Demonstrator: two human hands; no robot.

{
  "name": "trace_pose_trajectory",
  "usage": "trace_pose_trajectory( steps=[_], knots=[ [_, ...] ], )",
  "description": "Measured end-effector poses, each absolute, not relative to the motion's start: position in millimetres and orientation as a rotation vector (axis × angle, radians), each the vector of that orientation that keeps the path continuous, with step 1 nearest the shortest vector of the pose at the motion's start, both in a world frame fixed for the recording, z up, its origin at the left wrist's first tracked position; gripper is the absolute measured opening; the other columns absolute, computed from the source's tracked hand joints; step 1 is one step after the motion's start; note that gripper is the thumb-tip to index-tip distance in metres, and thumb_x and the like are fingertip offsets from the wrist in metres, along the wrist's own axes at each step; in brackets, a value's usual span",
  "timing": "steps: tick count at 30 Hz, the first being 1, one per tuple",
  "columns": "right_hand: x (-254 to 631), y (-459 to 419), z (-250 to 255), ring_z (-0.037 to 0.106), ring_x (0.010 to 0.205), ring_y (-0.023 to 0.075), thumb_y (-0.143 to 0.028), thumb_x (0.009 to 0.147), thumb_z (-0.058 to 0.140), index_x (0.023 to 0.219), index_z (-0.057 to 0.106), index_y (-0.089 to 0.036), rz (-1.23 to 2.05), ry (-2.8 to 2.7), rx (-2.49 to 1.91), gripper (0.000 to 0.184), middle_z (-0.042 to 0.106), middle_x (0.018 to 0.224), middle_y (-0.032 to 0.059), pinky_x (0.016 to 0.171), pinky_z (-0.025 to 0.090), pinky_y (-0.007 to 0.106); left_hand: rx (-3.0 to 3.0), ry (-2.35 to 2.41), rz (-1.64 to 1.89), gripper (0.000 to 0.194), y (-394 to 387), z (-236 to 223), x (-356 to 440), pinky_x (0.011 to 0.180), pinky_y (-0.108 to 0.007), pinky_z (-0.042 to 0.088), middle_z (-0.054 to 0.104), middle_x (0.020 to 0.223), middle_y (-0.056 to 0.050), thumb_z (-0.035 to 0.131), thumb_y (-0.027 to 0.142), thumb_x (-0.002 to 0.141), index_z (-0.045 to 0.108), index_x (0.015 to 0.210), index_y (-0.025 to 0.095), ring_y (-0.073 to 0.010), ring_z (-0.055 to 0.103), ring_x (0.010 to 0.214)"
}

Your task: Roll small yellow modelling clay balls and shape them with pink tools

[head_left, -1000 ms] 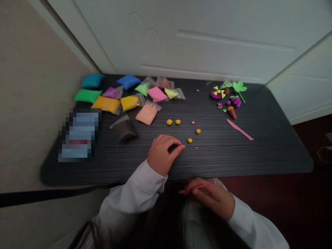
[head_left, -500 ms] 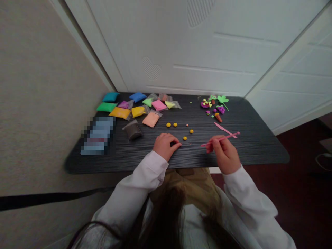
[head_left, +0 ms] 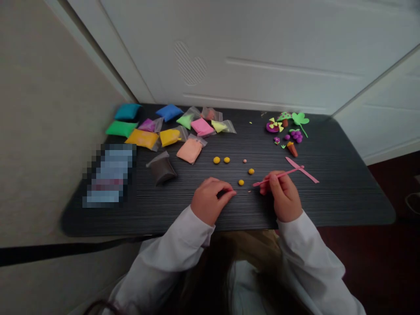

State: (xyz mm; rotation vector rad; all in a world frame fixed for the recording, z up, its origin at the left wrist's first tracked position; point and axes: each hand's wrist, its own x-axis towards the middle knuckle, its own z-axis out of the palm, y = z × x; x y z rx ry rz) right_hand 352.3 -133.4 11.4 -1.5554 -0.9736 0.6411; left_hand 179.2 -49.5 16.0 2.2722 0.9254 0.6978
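Observation:
My right hand (head_left: 284, 196) grips a thin pink clay modelling tool (head_left: 281, 176), its flattened tip pointing left over the table and its ball end to the right. My left hand (head_left: 212, 199) rests on the table with thumb and forefinger pinched together; what lies between them, if anything, is too small to make out. Beyond the hands are several yellow clay balls, among them one ball (head_left: 241, 182) just past my left fingertips and another (head_left: 251, 171) near the tool tip. A tiny peach ball (head_left: 244, 161) and a small peach scrap (head_left: 249, 191) lie close by.
Bags of coloured clay, including a peach bag (head_left: 190, 150) and a dark brown one (head_left: 162, 168), cover the table's left side beside a blurred-out phone-like object (head_left: 110, 175). At right lie a pink plastic knife (head_left: 308, 173), purple clay balls (head_left: 297, 136) and a green clover (head_left: 300, 118).
My right hand has risen from below the table edge to above the tabletop, carrying the pink tool. My left hand keeps its pinch on the table. The camera view has shifted.

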Motion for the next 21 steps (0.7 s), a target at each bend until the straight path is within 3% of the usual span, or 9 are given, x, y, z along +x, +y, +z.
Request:
trace_pose_trajectory(
  steps=[10, 15, 21],
  knots=[
    [349.6, -139.1, 18.4, 0.055, 0.06, 0.0089, -0.031, 0.088, 0.043, 0.083, 0.053, -0.019, 0.696, -0.945, -1.573, 0.016, 0.056, 0.071, -0.0014, 0.058, 0.046, 0.025, 2.159, 0.862, 0.777, 0.004, -50.4, 19.8, 177.2, 0.071, -0.029, 0.049, 0.065, 0.069, 0.0, 0.063, 0.016, 0.073, 0.061, 0.071, 0.019, -0.0147, 0.057, 0.074],
    [349.3, -140.2, 19.8, 0.056, 0.061, 0.0088, -0.029, 0.088, 0.042, 0.084, 0.054, -0.019, 0.691, -0.971, -1.593, 0.016, 0.056, 0.07, -0.0015, 0.059, 0.045, 0.025, 2.123, 0.927, 0.74, 0.028, -51.9, 21.3, 177.1, 0.078, -0.03, 0.048, 0.068, 0.078, 0.001, 0.062, 0.015, 0.074, 0.056, 0.101, 0.02, -0.0151, 0.06, 0.083],
    [348.3, -142.3, 19.3, 0.056, 0.063, 0.0068, -0.026, 0.089, 0.042, 0.086, 0.055, -0.02, 0.699, -0.98, -1.596, 0.014, 0.056, 0.075, -0.0017, 0.061, 0.046, 0.023, 2.171, 0.986, 0.718, 0.045, -53.3, 18.5, 177.6, 0.083, -0.032, 0.045, 0.07, 0.082, 0.003, 0.06, 0.014, 0.076, 0.046, 0.118, 0.021, -0.0145, 0.06, 0.086]
  ],
)
